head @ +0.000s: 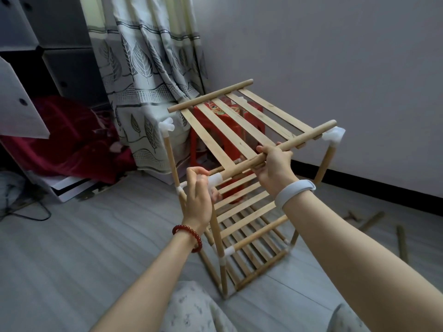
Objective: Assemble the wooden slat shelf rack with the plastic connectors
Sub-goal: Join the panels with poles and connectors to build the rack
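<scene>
A partly built wooden rack stands on the floor, with lower slat shelves joined by white plastic connectors. Above it a loose slat panel tilts up toward the wall. My right hand grips the panel's near dowel. The dowel's left end sits at a white connector on the near left post, and my left hand pinches that connector. The dowel's right end lies over the connector on the right post. An empty connector tops the far left post. The panel's far dowel hangs free.
A red plastic stool stands behind the rack by a leaf-patterned curtain. Loose dowels lie on the grey floor at right. A cube cabinet and red cloth fill the left. My knees show at the bottom.
</scene>
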A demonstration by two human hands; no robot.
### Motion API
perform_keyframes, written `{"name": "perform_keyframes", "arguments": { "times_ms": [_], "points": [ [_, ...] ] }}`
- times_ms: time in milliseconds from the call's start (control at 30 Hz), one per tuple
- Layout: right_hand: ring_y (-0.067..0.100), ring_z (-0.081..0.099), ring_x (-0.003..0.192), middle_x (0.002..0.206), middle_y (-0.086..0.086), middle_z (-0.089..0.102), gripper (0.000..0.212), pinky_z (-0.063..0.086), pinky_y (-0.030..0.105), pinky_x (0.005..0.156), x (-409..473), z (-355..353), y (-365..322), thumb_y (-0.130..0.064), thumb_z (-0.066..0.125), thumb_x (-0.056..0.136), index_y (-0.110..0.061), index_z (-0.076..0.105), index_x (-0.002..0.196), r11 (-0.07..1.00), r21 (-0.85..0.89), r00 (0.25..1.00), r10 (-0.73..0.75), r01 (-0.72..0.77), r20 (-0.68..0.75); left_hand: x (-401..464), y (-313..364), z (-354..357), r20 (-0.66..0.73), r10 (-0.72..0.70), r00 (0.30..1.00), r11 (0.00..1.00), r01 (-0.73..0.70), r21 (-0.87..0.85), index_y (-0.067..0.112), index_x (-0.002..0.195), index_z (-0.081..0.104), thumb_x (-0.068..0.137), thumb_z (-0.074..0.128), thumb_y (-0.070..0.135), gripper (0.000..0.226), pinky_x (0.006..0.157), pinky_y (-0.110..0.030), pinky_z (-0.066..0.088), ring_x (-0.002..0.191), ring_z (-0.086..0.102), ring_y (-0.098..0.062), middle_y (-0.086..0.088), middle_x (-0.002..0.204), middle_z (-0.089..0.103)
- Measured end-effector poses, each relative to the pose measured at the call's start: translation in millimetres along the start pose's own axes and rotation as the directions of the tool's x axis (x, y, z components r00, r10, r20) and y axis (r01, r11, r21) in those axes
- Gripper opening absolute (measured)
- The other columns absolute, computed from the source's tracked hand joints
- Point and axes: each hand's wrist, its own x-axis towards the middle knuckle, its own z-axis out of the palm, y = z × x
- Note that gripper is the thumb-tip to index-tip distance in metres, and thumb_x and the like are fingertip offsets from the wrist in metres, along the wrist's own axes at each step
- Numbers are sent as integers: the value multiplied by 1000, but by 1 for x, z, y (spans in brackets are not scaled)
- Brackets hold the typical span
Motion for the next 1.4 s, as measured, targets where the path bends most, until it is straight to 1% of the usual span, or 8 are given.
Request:
{"name": "perform_keyframes", "arguments": {
  "times_ms": [333,433,567,700,900,1067,1233,1400],
  "points": [
    [16,52,69,97,9,44,46,55,37,68,-12,0,13,-2,48,92,-24,28,128,1000,-7,1000,-21,21,23,13,-11,-7,-24,16,1000,998,-15,62,22,84,36,97,29,15,17,48,-17,40,49,43,-4,-5,73,40],
    [18,55,72,112,11,43,59,55,38,67,-11,-11,8,1,51,91,-25,22,137,999,42,995,-5,1,96,22,-11,-15,3,119,993,948,-114,296,19,81,45,94,34,30,20,58,-25,45,71,50,-16,0,89,42],
    [23,64,81,118,12,48,70,52,48,88,-10,-24,0,0,53,91,-27,14,143,999,39,991,7,-13,134,24,-6,-7,126,501,856,476,-394,787,13,74,61,92,30,36,43,69,-33,40,81,55,-21,2,85,57],
    [33,66,95,114,17,54,46,53,49,86,-9,-34,-5,-3,54,92,-17,30,128,1000,-5,988,31,-30,152,27,8,14,351,430,831,91,-427,900,24,79,66,91,30,50,46,74,-38,44,67,62,-18,7,66,65],
    [27,66,91,99,13,69,23,56,39,79,0,-71,-31,-25,51,96,-7,59,108,818,-567,970,49,97,237,38,5,10,391,429,815,113,-477,871,26,75,66,92,28,46,46,71,-36,45,56,61,-14,9,59,63],
    [28,57,68,59,6,60,46,42,33,63,6,-97,-71,-27,45,95,-7,59,57,381,-860,882,-447,339,149,40,7,0,434,375,819,113,-505,856,25,76,66,92,24,49,51,79,-37,43,67,62,-15,9,66,65],
    [30,53,96,95,6,53,23,41,38,82,19,-112,-98,-37,53,89,-14,53,90,155,-874,664,-714,461,224,43,10,-18,429,312,848,134,-487,863,24,82,62,88,15,53,56,90,-37,35,79,60,-16,9,75,64],
    [22,37,126,135,12,31,48,26,22,99,38,-109,-98,-31,56,93,-7,43,133,251,-854,851,-402,457,337,39,14,-12,389,313,867,74,-430,900,23,80,60,88,16,43,49,102,-53,30,80,58,-17,8,78,57]
  ]
}}
